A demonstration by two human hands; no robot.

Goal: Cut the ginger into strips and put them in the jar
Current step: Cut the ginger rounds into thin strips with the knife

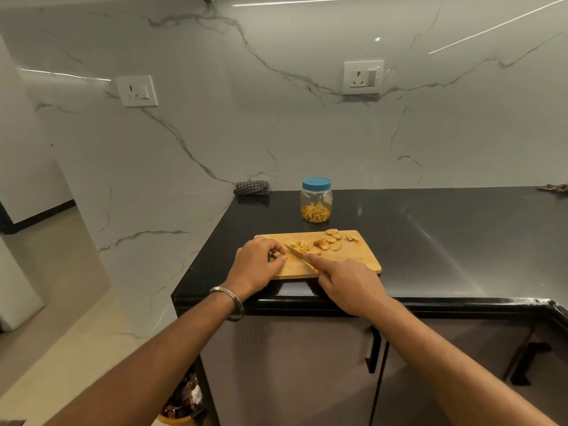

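A wooden cutting board (pixel 353 256) lies on the black counter near its front edge. Round ginger slices (pixel 332 241) and a few cut strips (pixel 299 245) sit on its far half. My right hand (pixel 347 284) grips a knife (pixel 296 255), index finger along the blade's back, the blade angled left over the board. My left hand (pixel 256 265) rests at the board's left end with curled fingers, pinching a small ginger piece beside the blade. A clear plastic jar (pixel 316 201) with a blue lid on stands behind the board, with ginger strips in its bottom.
A folded checked cloth (pixel 252 188) lies at the counter's back left against the marble wall. Another cloth (pixel 553 188) shows at the far right edge. The black counter (pixel 445 241) extends to the right. Two wall sockets sit above. A bin stands on the floor below left.
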